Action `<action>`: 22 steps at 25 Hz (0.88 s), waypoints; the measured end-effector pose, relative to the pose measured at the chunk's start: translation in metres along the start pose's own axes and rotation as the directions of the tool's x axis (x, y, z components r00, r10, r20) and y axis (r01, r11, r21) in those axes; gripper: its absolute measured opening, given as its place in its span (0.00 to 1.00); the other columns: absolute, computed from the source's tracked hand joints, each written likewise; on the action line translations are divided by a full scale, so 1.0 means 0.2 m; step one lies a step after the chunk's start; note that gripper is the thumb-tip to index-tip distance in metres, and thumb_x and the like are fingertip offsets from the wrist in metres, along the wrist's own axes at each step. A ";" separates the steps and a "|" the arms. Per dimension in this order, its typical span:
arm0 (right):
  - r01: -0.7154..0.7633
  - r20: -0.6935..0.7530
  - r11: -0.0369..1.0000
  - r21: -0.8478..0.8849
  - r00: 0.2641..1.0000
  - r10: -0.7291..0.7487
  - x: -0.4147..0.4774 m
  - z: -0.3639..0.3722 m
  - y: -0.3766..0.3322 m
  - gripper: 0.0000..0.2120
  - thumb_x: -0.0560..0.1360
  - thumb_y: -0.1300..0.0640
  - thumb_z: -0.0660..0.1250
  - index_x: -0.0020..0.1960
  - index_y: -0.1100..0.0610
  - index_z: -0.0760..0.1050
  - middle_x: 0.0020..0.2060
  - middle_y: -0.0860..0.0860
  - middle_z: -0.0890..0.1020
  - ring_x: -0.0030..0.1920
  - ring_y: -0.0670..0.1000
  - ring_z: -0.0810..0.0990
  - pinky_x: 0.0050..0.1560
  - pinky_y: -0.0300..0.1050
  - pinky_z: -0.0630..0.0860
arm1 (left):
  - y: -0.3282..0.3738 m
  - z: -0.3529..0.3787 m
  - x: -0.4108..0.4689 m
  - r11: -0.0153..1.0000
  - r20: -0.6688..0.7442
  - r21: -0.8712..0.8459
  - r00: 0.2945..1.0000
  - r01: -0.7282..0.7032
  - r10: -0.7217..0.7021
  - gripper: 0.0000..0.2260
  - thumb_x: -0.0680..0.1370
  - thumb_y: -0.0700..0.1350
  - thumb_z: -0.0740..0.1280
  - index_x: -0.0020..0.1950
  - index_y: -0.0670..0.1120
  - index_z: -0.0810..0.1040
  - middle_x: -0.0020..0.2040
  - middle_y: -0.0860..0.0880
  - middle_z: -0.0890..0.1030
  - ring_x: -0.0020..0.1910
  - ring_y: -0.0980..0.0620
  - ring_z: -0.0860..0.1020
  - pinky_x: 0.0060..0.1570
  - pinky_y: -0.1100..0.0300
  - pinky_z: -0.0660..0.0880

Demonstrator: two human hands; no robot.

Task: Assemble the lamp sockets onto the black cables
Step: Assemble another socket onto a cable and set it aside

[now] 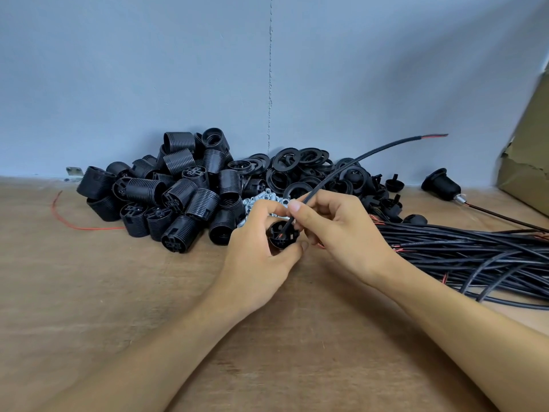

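L hand (255,251) grips a black socket (282,237) over the table (89,292), fingers curled round it, open end up. R hand (341,230) pinches a black cable (356,162) btwn thumb & forefinger. The cable's lower end sits inside the socket and the rest arcs up-right w/ a red wire at the tip. Socket pile (178,197) & rings (297,171) lie behind; cable bundle (475,254) at right.

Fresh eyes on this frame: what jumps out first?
At centre, the left hand grips a black socket piece while the right hand pinches a black cable whose end enters it. Behind them sits a heap of threaded socket shells; a bundle of black cables lies at right.
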State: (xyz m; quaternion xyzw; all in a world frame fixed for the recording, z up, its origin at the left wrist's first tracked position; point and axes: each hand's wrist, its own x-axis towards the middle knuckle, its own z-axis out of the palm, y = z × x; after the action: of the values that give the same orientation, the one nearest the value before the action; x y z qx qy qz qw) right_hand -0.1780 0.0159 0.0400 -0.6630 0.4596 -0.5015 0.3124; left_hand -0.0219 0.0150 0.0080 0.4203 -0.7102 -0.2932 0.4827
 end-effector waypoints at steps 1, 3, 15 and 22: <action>-0.019 -0.006 1.000 0.014 1.000 0.019 0.00 0.00 0.00 0.10 0.80 0.54 0.69 0.41 0.56 0.80 0.33 0.48 0.82 0.29 0.41 0.77 0.32 0.31 0.72 | 0.00 0.00 0.00 1.000 0.000 -0.003 1.000 0.002 -0.002 0.16 0.74 0.45 0.76 0.54 0.57 0.73 0.46 0.65 0.84 0.47 0.65 0.81 0.44 0.77 0.69; -0.041 -0.011 0.999 0.018 0.999 0.041 0.00 0.00 0.00 0.11 0.81 0.53 0.68 0.42 0.57 0.80 0.33 0.50 0.83 0.28 0.44 0.77 0.33 0.35 0.73 | 0.00 0.00 0.00 1.000 -0.001 0.008 1.000 -0.002 0.002 0.16 0.75 0.45 0.76 0.54 0.58 0.72 0.46 0.65 0.84 0.47 0.66 0.80 0.44 0.78 0.68; 0.053 0.070 0.942 -0.331 0.997 -0.032 0.00 0.00 -0.06 0.13 0.79 0.49 0.70 0.39 0.56 0.78 0.32 0.52 0.81 0.32 0.48 0.75 0.35 0.42 0.72 | 0.01 0.00 0.00 0.982 0.167 -0.166 0.984 0.091 -0.063 0.16 0.76 0.49 0.75 0.58 0.58 0.72 0.48 0.61 0.84 0.46 0.63 0.82 0.44 0.69 0.75; 0.006 0.133 0.890 -0.457 0.989 0.062 0.03 -0.03 -0.09 0.14 0.79 0.47 0.68 0.36 0.49 0.76 0.28 0.42 0.79 0.29 0.38 0.75 0.32 0.28 0.68 | 0.00 0.03 0.02 0.928 0.223 -0.325 0.968 0.185 -0.115 0.11 0.80 0.45 0.70 0.59 0.54 0.73 0.43 0.53 0.85 0.40 0.55 0.84 0.43 0.62 0.80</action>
State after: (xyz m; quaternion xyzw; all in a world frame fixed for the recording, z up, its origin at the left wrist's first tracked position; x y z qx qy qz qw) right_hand -0.1782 0.0184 0.0598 -0.7454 0.5503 -0.3261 0.1876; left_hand -0.0283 0.0110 0.0069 0.3514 -0.6588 -0.4891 0.4509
